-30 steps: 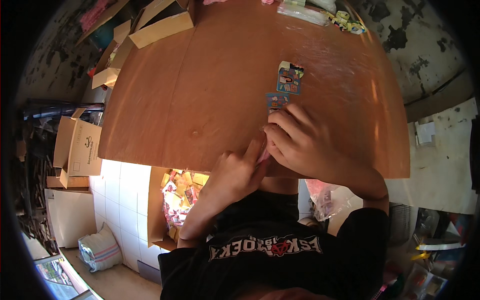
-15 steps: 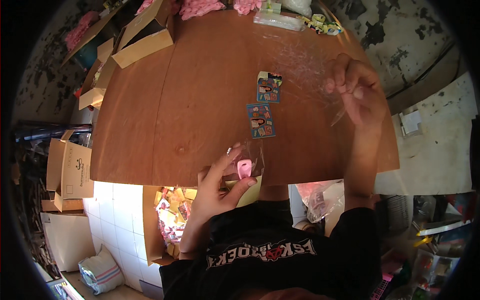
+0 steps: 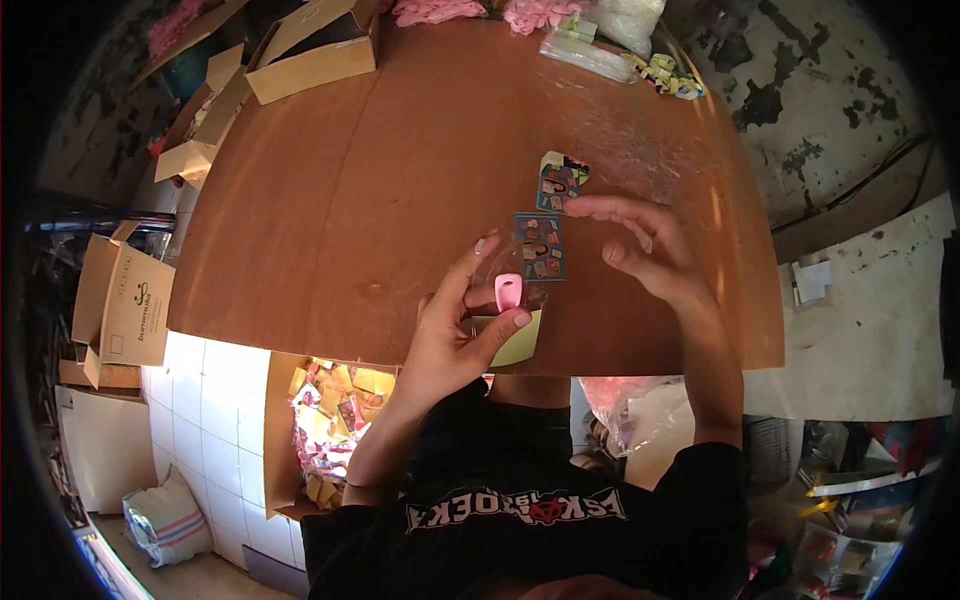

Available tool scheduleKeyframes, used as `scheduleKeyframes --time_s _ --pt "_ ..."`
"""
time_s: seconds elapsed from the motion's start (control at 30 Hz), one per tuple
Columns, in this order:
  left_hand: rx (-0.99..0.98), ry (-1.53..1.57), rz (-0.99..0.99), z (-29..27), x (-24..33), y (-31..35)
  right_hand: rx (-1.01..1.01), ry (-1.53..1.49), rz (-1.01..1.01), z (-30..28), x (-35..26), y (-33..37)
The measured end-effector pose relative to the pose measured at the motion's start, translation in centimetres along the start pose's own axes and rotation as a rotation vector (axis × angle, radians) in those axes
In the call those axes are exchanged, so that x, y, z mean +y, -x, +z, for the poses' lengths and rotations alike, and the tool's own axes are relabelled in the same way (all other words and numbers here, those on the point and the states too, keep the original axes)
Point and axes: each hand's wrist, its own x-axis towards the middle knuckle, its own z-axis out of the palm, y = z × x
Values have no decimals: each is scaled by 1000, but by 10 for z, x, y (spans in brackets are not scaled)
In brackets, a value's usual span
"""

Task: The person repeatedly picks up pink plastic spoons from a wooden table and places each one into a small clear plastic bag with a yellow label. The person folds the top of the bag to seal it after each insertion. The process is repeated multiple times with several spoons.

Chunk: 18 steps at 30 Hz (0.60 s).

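Near the table's front edge, my left hand point(image 3: 450, 325) pinches a small pink plastic piece point(image 3: 508, 291) between thumb and fingers. The piece has a dark oval hole near its top, and a clear plastic sleeve seems to surround it. Below the thumb shows a pale yellow-green card point(image 3: 515, 340); whether it belongs to the same packet, I cannot tell. My right hand point(image 3: 655, 245) hovers over the table with fingers stretched and thumb apart, holding nothing visible. Its fingertips are beside a blue printed card point(image 3: 560, 183). A second blue printed card point(image 3: 539, 247) lies just nearer, close to my left fingers.
Thin clear plastic sleeves point(image 3: 640, 140) lie scattered at the table's right. Along the far edge are a stack of clear bags point(image 3: 588, 57), a green-black printed bundle point(image 3: 668, 77) and pink pieces point(image 3: 437, 10). Cardboard boxes point(image 3: 312, 72) stand at far left; another box point(image 3: 283, 430) holds yellow-card packets below.
My right hand has come down and left from the upper right toward the blue cards, its fingers spreading from a closed pose. My left hand still holds the pink piece. The view has shifted slightly.
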Motion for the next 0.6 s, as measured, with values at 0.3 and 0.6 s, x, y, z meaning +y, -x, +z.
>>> scheduleKeyframes --time_s 0.3,0.6 --pt "62 -10 202 -11 1 -4 252 42 -360 43 -60 -18" --pt "141 -20 250 -34 32 -32 139 105 -118 72 -45 -34"
